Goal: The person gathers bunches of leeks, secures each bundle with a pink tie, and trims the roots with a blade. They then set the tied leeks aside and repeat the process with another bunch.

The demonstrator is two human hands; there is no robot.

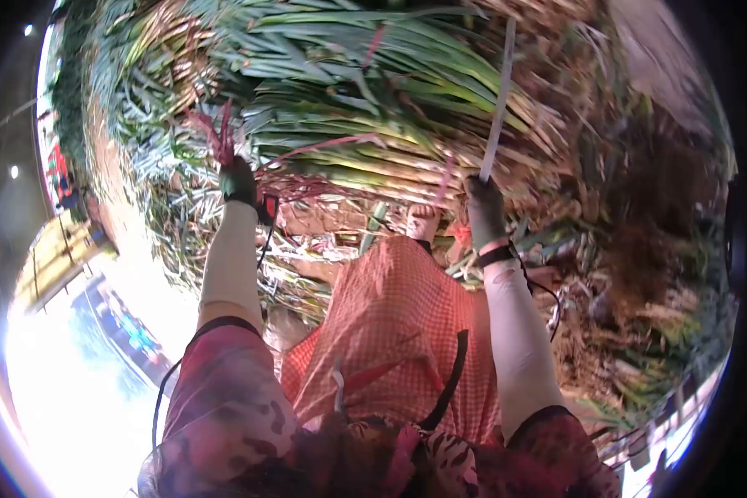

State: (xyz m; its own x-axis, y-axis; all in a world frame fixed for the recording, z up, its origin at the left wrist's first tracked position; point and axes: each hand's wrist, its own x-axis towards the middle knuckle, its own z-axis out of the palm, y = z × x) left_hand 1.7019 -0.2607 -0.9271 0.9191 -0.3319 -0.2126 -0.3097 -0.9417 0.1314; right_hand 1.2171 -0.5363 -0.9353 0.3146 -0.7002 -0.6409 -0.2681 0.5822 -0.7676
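My left hand [238, 180], in a dark green glove, is closed around a few pinkish-red tie strips [217, 133] whose ends stick up past the fingers. In my gloved right hand [484, 207] is a long knife [500, 100], its narrow pale blade pointing up and away; the handle is hidden in the grip. Between and beyond both hands lies a bundle of leek-like green onions [365, 162], green tops to the left, pale stalks to the right. Pink ties [332, 148] cross it. The blade passes over the stalk ends.
More green onions [324, 50] are heaped beyond the bundle. A bare foot [422, 222] rests by its near edge, below it my checkered red apron [398, 307]. Loose leaves and roots [639, 357] litter the right. More red strips [307, 184] lie near my left hand.
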